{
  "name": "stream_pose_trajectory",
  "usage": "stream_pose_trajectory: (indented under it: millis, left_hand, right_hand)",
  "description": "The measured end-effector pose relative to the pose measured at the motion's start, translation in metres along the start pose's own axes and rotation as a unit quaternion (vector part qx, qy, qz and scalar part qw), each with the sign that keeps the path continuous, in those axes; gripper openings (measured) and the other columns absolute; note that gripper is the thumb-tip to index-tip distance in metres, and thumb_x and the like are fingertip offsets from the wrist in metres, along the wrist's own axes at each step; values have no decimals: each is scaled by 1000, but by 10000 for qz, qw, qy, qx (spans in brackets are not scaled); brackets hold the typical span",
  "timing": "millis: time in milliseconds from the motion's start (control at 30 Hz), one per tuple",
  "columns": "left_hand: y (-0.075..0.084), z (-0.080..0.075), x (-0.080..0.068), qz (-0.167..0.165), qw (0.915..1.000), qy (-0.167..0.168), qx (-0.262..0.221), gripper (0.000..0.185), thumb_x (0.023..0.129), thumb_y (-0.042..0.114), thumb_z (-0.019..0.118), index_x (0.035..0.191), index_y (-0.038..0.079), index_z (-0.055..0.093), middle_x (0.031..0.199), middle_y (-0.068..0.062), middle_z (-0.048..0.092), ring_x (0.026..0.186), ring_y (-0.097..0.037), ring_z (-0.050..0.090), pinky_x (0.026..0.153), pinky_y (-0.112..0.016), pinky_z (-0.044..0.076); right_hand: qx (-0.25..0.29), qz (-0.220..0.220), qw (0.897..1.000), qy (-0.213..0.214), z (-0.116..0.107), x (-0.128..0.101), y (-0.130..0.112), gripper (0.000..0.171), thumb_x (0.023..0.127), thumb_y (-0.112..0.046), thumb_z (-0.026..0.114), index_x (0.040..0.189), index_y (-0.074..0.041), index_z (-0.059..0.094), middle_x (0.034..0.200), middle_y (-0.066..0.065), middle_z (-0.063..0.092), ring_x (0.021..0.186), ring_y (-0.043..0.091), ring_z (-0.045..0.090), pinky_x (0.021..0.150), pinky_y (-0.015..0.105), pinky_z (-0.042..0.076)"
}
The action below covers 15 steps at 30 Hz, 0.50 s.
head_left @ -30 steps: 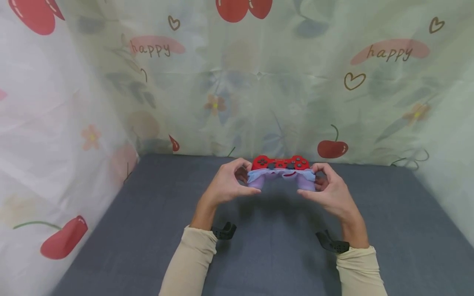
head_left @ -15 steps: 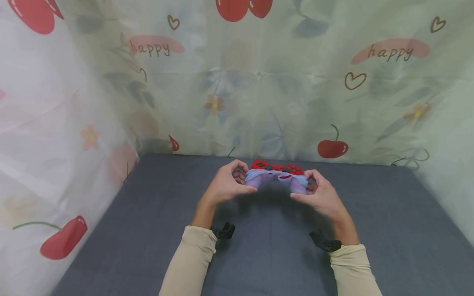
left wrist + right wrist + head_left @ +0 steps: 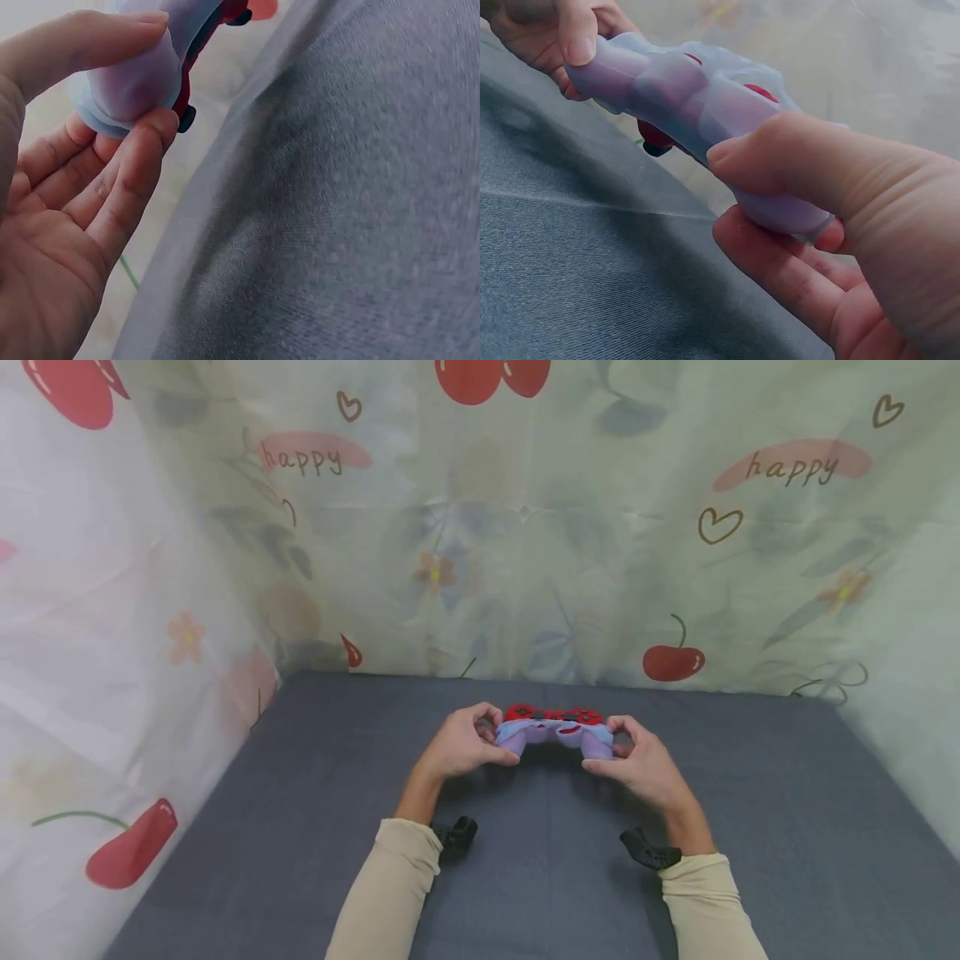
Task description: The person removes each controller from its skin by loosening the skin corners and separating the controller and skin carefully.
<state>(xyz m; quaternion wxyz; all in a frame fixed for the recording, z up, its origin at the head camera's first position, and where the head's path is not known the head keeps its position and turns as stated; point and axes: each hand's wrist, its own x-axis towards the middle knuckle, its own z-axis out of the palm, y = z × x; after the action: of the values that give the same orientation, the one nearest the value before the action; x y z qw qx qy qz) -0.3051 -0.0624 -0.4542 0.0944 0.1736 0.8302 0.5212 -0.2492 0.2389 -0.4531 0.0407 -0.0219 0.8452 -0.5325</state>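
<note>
I have the red plastic game controller (image 3: 553, 716) held just above the grey fabric-covered bench (image 3: 750, 827), close to the back edge where the cherry-printed curtain (image 3: 525, 527) hangs. A translucent pale lilac silicone sleeve (image 3: 557, 737) sits over the controller's two grips and lower body, while the red face with its dark buttons is bare. My left hand (image 3: 459, 746) pinches the left grip between thumb and curled fingers, and my right hand (image 3: 643, 767) does the same on the right grip, thumb on top of the silicone and fingers underneath. I judge that the cover is being worked along the controller body, though from these angles I cannot tell whether it is going on or coming off. The next move calls for a firm hold on one grip while the other thumb rolls the sleeve's edge evenly, without twisting the soft skin.
</note>
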Motion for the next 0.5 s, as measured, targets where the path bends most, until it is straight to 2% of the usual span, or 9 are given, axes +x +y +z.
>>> stream_pose_trajectory:
  millis: [133,267,367,500]
  left_hand:
    - [-3,0,0,-164,9998,39,83,48,68,27,94,102,19,62,80,2,63,75,-14,60,65,-31,49]
    - [-8,0,1,-374,9992,-27,99,48,67,28,95,101,18,62,74,3,58,69,-14,54,62,-29,45]
    - [-11,1,1,-476,9988,-86,71,48,67,27,95,99,16,61,69,3,53,64,-13,48,57,-28,40]
    - [-12,1,2,-440,9990,-73,63,47,67,27,95,97,16,62,67,4,52,62,-13,46,56,-28,39]
  right_hand:
    - [-103,156,9998,10,3,2,1,63,82,-29,87,126,-10,47,115,17,62,81,14,67,67,28,53]
    - [-178,251,9995,-68,6,4,5,60,81,-31,87,122,-10,48,107,14,63,77,14,64,64,27,50]
    - [-150,306,9993,-139,8,6,8,60,81,-31,88,120,-9,49,109,13,62,79,14,65,65,26,50]
    - [-142,361,9992,-99,10,7,11,59,80,-32,89,118,-8,50,115,13,60,84,16,66,69,26,52]
